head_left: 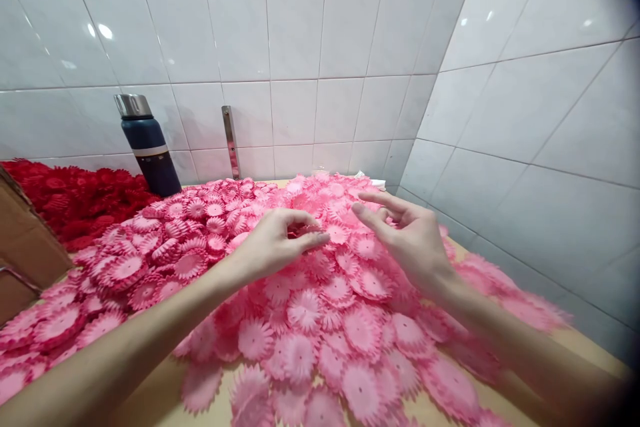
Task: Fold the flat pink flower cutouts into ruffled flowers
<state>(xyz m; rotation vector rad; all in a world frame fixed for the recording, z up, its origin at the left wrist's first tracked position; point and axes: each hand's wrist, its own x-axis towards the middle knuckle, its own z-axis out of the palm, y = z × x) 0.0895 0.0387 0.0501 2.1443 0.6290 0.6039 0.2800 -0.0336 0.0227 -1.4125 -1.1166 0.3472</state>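
My left hand (287,235) hovers over the middle of a heap of pink fabric flower petals (305,310), round pieces with fringed edges and a small centre hole. Its thumb and forefinger curve toward each other with a gap between them, and pink petals show through that gap. To its right, my right hand (407,233) is raised above the same heap, thumb and fingers apart, with nothing visible in it. The tips of both hands point inward at one another. Deeper pink petals (187,263) lie piled to the left of my left hand.
Red petals (100,200) are heaped at the far left, beside a cardboard box (27,247). A dark blue bottle (150,150) stands near the tiled wall (295,27). A metal strip (231,143) leans there too. Tan table surface (155,393) shows at the front.
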